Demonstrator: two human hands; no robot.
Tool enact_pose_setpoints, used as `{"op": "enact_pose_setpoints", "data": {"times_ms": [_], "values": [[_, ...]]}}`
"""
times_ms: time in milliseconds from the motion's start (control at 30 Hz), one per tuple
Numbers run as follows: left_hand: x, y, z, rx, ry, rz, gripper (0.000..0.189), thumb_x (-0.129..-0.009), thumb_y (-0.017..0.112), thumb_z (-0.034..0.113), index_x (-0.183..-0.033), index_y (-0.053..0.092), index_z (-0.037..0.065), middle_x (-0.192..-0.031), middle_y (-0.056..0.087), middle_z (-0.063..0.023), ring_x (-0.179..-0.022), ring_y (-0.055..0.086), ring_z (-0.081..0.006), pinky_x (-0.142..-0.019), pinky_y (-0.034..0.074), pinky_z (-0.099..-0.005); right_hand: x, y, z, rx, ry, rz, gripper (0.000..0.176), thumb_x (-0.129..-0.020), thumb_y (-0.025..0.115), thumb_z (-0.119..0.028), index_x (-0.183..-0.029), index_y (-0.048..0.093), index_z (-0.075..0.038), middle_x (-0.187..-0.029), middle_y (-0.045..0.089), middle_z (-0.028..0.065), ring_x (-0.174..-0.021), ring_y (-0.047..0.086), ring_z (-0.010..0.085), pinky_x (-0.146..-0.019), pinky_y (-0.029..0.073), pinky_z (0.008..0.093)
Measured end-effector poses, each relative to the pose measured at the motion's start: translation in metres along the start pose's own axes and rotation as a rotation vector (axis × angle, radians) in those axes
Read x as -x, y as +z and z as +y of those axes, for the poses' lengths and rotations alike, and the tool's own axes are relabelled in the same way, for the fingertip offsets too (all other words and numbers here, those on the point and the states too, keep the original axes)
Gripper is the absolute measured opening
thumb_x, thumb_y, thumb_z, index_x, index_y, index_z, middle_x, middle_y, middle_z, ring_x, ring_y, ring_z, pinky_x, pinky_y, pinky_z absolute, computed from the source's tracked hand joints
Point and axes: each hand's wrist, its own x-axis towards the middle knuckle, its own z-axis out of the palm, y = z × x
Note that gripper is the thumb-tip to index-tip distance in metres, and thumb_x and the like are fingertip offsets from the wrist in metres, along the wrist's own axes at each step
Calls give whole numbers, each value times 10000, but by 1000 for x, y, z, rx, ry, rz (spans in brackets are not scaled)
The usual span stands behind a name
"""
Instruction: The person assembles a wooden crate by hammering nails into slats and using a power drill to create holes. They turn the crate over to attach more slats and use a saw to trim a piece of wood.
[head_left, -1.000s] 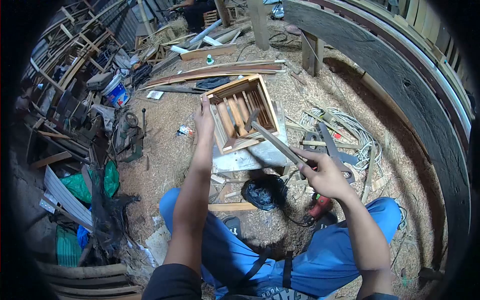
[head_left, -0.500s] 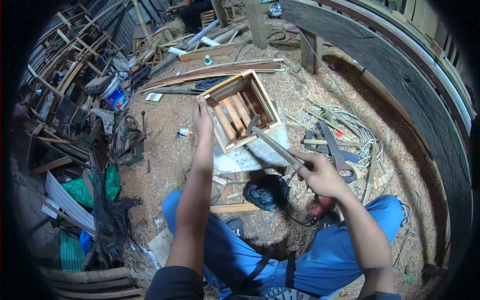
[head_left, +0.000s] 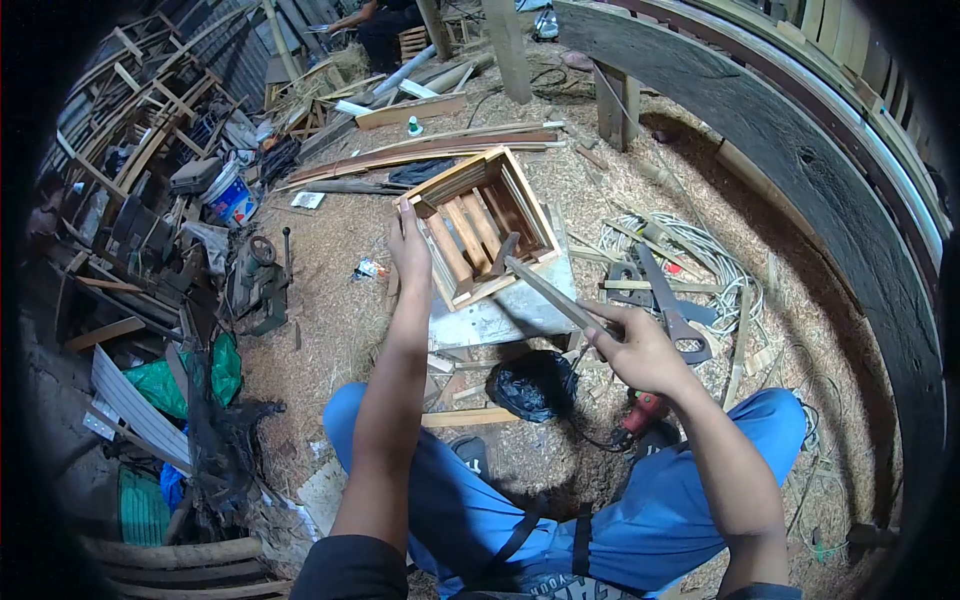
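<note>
A slatted wooden crate [head_left: 466,232] rests tilted on a pale board [head_left: 500,318], its open side facing me. My left hand [head_left: 410,247] grips the crate's left edge. In my right hand [head_left: 643,347] is the handle of a hammer [head_left: 550,290]; its head lies over the crate's lower right rim, near the inner slats. Whether the hammer head touches the wood I cannot tell.
A handsaw [head_left: 672,295] and coiled cable [head_left: 725,265] lie at the right. A black plastic bag [head_left: 532,385] and a red power tool [head_left: 640,415] are near my feet. Long wood strips [head_left: 430,150] lie beyond the crate. Another person [head_left: 385,30] sits far back.
The crate has shifted and tilted slightly, and the hammer head is a little lower against it. Both hands keep their holds.
</note>
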Motion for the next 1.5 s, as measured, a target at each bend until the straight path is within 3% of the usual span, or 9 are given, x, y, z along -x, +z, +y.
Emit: {"op": "enact_pose_setpoints", "data": {"times_ms": [167, 433, 733, 1033, 1100, 1233, 1333, 1367, 1500], "values": [[19, 2, 7, -54, 70, 32, 632, -1090, 506, 540, -1331, 650, -26, -1214, 703, -183, -1151, 628, -276, -1030, 450, -393, -1, -12, 12, 22, 23, 127, 384, -999, 659, -215, -1321, 700, -9, -704, 681, 125, -638, 632, 171, -643, 508, 357], [49, 2, 23, -91, 90, 4, 569, -1122, 479, 464, -1306, 656, -45, -1196, 714, -141, -1118, 634, -229, -1013, 463, -349, 20, -61, -17, 224, 77, 169, 364, -981, 672, -186, -1319, 711, -58, -1033, 753, 275, -979, 753, 373, -893, 555, 427], [96, 2, 26, -177, 272, -15, 581, -1104, 527, 443, -1439, 519, -31, -1298, 657, -233, -1235, 606, -320, -1085, 435, -431, 42, -41, 7, 375, 0, 200, 415, -922, 623, -64, -1321, 724, -119, -998, 712, 312, -912, 724, 452, -830, 568, 464], [97, -3, 4, -241, 370, 20, 559, -1098, 535, 413, -1438, 514, -30, -1338, 628, -246, -1264, 597, -358, -1100, 428, -441, 55, -48, 26, 325, 45, 220, 340, -965, 656, -54, -1299, 715, -26, -1136, 757, 249, -1024, 764, 314, -935, 562, 388], [98, -1, 4, -244, 373, 27, 560, -1095, 539, 412, -1438, 515, -30, -1334, 629, -246, -1265, 595, -362, -1102, 426, -442, 54, -45, 32, 374, -173, 297, 359, -948, 655, -91, -1299, 725, -70, -997, 727, 296, -898, 752, 407, -792, 570, 447], [112, 4, 14, -224, 376, 33, 557, -1092, 545, 405, -1450, 499, -18, -1328, 628, -248, -1268, 587, -374, -1109, 417, -451, 58, -33, 11, 302, 10, 195, 465, -922, 625, -60, -1386, 663, -73, -902, 693, 316, -823, 725, 451, -747, 550, 499], [113, 6, 8, -231, 381, 30, 562, -1091, 547, 398, -1457, 482, -23, -1350, 609, -260, -1282, 577, -388, -1114, 415, -459, 54, -18, 9, 378, 17, 152, 504, -918, 583, 6, -1416, 632, -57, -1123, 702, 321, -926, 729, 443, -837, 561, 456], [111, 7, 3, -269, 417, 44, 566, -1090, 550, 394, -1459, 474, -29, -1368, 597, -267, -1291, 571, -394, -1115, 416, -462, 50, -12, 25, 364, -126, 214, 488, -923, 613, -40, -1408, 640, -80, -947, 694, 319, -883, 689, 490, -827, 534, 547], [106, 10, 13, -276, 354, 50, 582, -1085, 561, 405, -1457, 478, -35, -1404, 573, -273, -1313, 559, -397, -1124, 414, -459, 44, -3, 19, 427, -107, 209, 504, -927, 608, -38, -1427, 632, -105, -980, 687, 310, -923, 676, 507, -859, 532, 555]]}}
